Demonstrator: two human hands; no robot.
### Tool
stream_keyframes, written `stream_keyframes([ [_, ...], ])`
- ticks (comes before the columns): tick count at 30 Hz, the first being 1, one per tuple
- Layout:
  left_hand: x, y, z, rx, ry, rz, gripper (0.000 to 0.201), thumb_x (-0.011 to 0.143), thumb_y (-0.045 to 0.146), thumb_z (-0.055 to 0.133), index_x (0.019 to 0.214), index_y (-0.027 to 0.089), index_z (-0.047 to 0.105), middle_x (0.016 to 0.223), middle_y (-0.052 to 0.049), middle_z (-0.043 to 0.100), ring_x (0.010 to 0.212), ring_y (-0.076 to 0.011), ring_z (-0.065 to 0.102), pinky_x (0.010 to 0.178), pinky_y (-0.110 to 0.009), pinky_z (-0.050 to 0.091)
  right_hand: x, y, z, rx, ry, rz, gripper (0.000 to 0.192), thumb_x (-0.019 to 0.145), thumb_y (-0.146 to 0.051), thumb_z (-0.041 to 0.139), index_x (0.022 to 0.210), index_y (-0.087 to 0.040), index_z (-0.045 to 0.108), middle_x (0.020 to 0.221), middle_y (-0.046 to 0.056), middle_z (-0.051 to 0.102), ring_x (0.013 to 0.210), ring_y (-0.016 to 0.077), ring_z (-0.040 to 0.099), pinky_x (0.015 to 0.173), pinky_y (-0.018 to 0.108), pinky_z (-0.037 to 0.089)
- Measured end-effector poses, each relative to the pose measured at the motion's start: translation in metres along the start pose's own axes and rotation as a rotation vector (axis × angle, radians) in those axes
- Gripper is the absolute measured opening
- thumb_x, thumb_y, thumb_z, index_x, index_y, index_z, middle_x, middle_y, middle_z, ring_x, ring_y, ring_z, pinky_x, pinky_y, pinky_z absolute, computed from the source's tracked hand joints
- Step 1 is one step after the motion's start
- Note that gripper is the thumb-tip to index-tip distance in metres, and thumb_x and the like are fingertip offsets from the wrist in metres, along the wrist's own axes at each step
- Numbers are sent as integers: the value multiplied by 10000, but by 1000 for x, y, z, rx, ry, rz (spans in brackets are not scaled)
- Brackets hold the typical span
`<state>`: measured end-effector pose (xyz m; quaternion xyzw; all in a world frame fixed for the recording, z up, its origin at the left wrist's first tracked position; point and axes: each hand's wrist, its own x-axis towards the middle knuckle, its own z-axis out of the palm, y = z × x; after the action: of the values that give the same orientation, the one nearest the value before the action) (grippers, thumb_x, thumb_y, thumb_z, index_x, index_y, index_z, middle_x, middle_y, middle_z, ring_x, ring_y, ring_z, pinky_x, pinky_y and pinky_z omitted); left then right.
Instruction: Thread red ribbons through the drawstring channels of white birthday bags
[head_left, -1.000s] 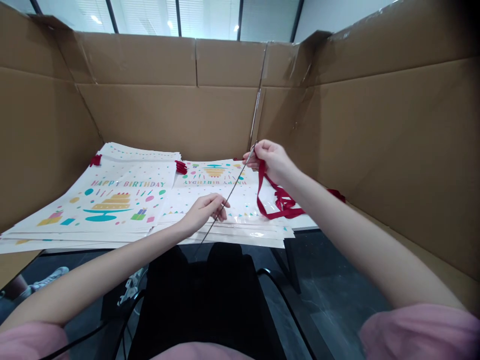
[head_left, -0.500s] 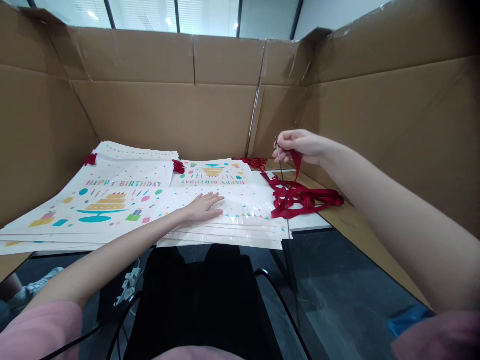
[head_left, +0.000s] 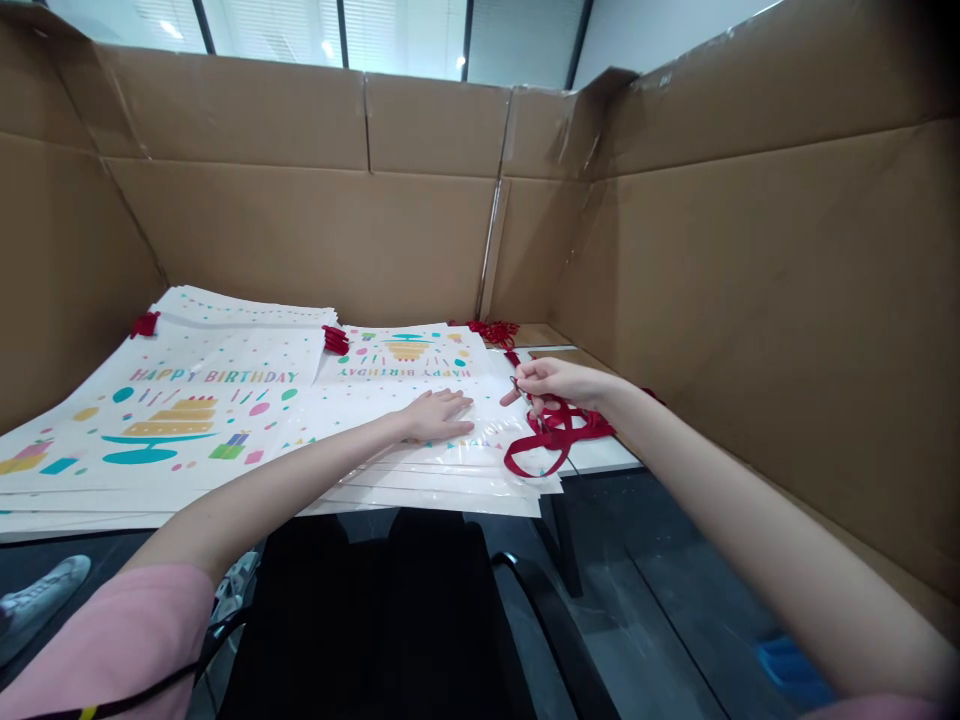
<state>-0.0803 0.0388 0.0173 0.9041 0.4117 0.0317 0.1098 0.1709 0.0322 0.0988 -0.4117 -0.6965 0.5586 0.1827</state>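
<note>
Watching from the side here: the left hand point(head_left: 441, 414) is spread flat, fingers out, palm pressing down on the near stack of white plastic birthday-print gift bags point(head_left: 420, 400) at the right half of the table point(head_left: 600, 457), gripping nothing, just pinning the top bag. The right hand point(head_left: 553, 383) is pinched shut, thumb and fingers closed on the red satin ribbon point(head_left: 551, 440) and what looks like a thin metal threading wire point(head_left: 519, 386), though the wire is too fine to be sure of. The ribbon trails in loose loops under that hand, near the table's right edge, partly lying on the stack's right side. More red ribbon ends point(head_left: 495, 329) sit toward the far right corner, and a second, bigger stack of the same bags point(head_left: 187, 400) covers the left half. If I were doing it, I'd keep the flat hand close to the bag's right side so the film doesn't slide or bunch, hold the pinch low and steady, and keep those loops untangled so nothing snags. Brown cardboard walls point(head_left: 750, 300) box the whole spot in.
</note>
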Motion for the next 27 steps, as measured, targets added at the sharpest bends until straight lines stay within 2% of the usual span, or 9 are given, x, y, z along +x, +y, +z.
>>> stream_keyframes([
  [5, 5, 11, 4, 15, 0, 21, 746, 866, 657, 298, 1434, 175, 329, 1508, -152, 273, 1372, -317, 255, 1080, -456, 201, -5, 17, 7, 12, -47, 1, 445, 686, -512, 724, 723, -152, 464, 988, 140, 692, 496, 73, 596, 353, 155, 313],
  [12, -23, 22, 5, 40, 19, 61, 677, 879, 595, 356, 1422, 190, 341, 1496, -152, 299, 1360, -311, 279, 1067, -447, 219, -17, 43, 12, 101, -70, 55, 447, 668, -500, 742, 722, -160, 456, 1088, 148, 659, 469, 65, 580, 368, 181, 335],
  [15, -27, 32, 5, 53, 79, 72, 602, 875, 555, 399, 1362, 202, 419, 1418, -132, 424, 1286, -302, 383, 1033, -424, 273, -22, 54, 13, 98, -78, 54, 446, 678, -497, 736, 723, -164, 442, 1119, 150, 644, 493, 83, 598, 358, 186, 303],
  [19, -15, 42, 8, 25, 204, 38, 466, 864, 509, 444, 1187, 194, 559, 1220, -96, 571, 1108, -276, 513, 970, -396, 341, -24, 66, 15, 105, -87, 43, 473, 706, -534, 699, 716, -166, 402, 1147, 140, 630, 490, 74, 585, 363, 184, 292],
  [21, -5, 45, 10, -7, 240, 51, 455, 860, 503, 462, 1173, 191, 571, 1207, -90, 578, 1099, -266, 518, 960, -376, 354, -24, 70, 17, 110, -70, 31, 465, 714, -539, 690, 696, -174, 402, 1059, 127, 664, 494, 86, 582, 359, 193, 288],
  [25, 8, 47, 16, -42, 264, 69, 476, 848, 518, 493, 1186, 194, 582, 1192, -83, 601, 1089, -265, 528, 919, -361, 385, -25, 79, 22, 150, 1, 9, 422, 718, -524, 695, 707, -193, 434, 691, 63, 667, 466, 118, 562, 351, 203, 267],
  [27, 9, 46, 18, -53, 279, 49, 486, 838, 541, 504, 1173, 201, 600, 1165, -78, 621, 1060, -268, 545, 898, -363, 398, -25, 82, 24, 182, 18, 5, 421, 721, -511, 700, 712, -187, 431, 646, 47, 651, 445, 105, 545, 348, 187, 254],
])
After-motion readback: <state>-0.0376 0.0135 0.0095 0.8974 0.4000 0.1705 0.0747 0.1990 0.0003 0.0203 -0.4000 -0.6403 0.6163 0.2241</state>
